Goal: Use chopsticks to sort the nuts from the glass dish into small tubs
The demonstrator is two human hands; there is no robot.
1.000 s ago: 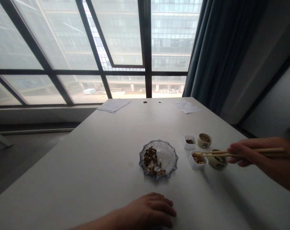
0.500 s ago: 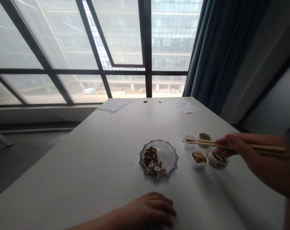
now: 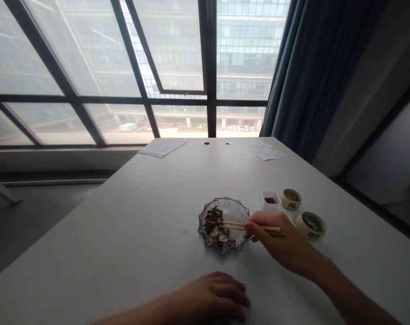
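My right hand [image 3: 275, 237] is closed around a pair of wooden chopsticks [image 3: 237, 225]. Their tips reach into a scalloped glass bowl [image 3: 248, 212], at the pile of small brown dried pieces [image 3: 213, 217] on its left side. Whether the tips pinch a piece is too small to tell. Paler pieces [image 3: 229, 244] lie toward the bowl's near side, with something clear and shiny beside them. My left hand [image 3: 216, 295] rests on the table in front of the bowl, its fingers loosely spread and holding nothing.
Right of the bowl stand a white plastic cup [image 3: 270, 203] with dark bits and two beige ceramic cups [image 3: 292, 199] with contents. My right hand mostly covers another white cup. Papers [image 3: 162, 147] lie along the far edge of the white table [image 3: 140, 216], before the windows.
My right hand has swung left with the chopsticks, from above the small cups to the glass bowl, and the tips are now among the brown pieces. My left hand stays in place.
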